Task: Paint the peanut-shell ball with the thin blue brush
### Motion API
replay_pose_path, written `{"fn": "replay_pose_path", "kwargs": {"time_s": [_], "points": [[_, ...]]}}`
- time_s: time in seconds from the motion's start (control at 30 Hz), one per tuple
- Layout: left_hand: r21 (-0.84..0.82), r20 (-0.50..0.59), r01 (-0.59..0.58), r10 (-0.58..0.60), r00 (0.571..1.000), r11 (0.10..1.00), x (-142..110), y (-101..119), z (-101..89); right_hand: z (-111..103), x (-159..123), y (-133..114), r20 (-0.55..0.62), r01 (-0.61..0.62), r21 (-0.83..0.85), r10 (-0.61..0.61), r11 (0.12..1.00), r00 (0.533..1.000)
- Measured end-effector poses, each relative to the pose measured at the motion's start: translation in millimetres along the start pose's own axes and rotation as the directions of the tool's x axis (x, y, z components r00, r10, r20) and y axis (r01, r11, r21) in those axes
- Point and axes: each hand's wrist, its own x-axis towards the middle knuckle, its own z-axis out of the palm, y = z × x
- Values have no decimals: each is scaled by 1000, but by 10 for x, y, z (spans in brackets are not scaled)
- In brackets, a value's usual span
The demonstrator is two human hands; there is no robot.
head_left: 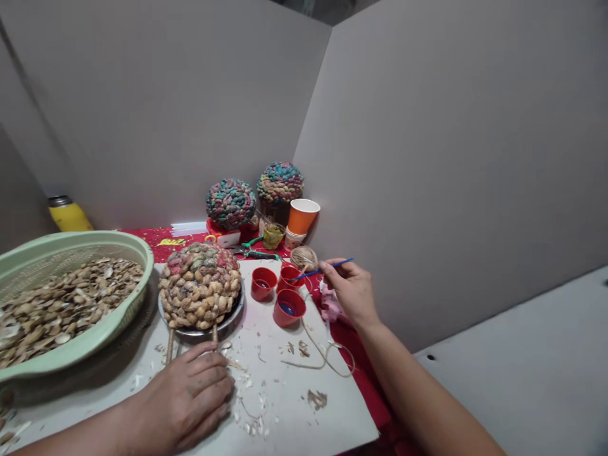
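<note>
A ball covered in peanut shells (199, 291) rests in a metal bowl (239, 313), its upper part tinted pink and green. Two thin sticks (170, 345) stick out from its near side. My left hand (197, 392) lies low on the board, fingers curled over the right stick's end; the fingertips are partly hidden. My right hand (351, 288) pinches a blue paintbrush (316, 272), its tip at the back red cup (295, 272). Beside that are a left red cup (263, 284) and a front red cup (289, 308) with dark blue liquid.
A green basket (148, 266) of shells stands at left, a yellow bottle (70, 215) behind it. At the back are two coloured balls (231, 202), an orange paper cup (303, 216), green-handled pliers (261, 255) and twine (304, 258). Shell bits litter the white board (342, 411). Grey panels enclose the table.
</note>
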Motion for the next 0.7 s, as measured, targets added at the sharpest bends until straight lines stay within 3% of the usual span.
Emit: {"fn": "replay_pose_path", "kwargs": {"time_s": [0.2,0.37,0.5,0.7], "points": [[-21,-34,2,-3,999,1000,-84,-45,101,-113,-3,59,-142,-95,137,114,986,983],[-30,-37,12,-13,999,999,-46,-36,89,-121,-31,-92,-162,-98,250,141,963,977],[-7,-21,-9,9,1000,1000,27,-3,3,39,-92,-333,-129,-95,357,150,929,980],[29,-10,-17,18,1000,999,67,27,-56,481,-316,-727,1,-97,448,109,889,994]]}}
